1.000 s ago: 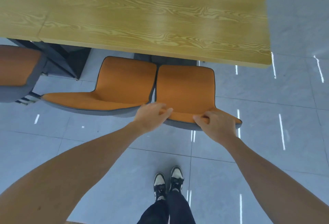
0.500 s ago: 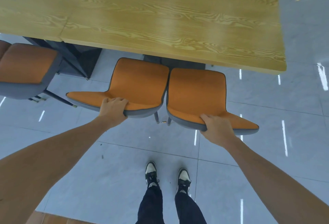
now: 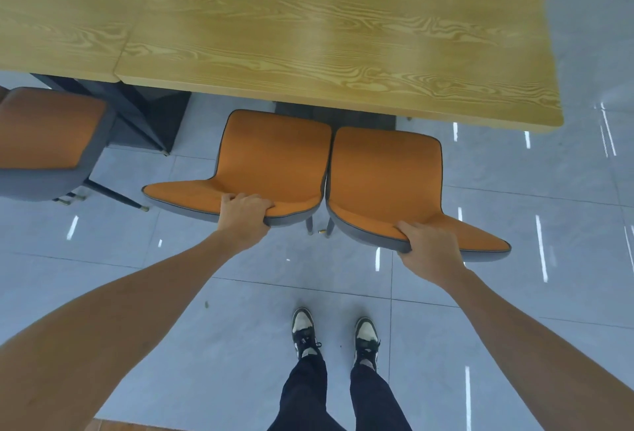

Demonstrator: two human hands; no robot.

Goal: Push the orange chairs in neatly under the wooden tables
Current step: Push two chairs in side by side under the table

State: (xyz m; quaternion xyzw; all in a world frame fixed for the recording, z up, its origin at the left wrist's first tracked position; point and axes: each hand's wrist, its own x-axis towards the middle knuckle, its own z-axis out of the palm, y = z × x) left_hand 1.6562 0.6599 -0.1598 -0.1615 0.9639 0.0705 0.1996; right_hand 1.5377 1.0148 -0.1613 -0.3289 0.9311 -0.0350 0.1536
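Left hand (image 3: 244,216): closed over top edge of left chair (image 3: 271,163) backrest.
Right hand (image 3: 429,249): closed over top edge of right chair (image 3: 384,173) backrest.
Chairs: side by side, touching, beyond both grips.
Table (image 3: 308,36): past the grips, over seat fronts.

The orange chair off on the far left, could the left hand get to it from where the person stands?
Probably yes. The far-left chair has only open floor between it and the left hand, but that hand now grips the top of the middle chair and must let go first.
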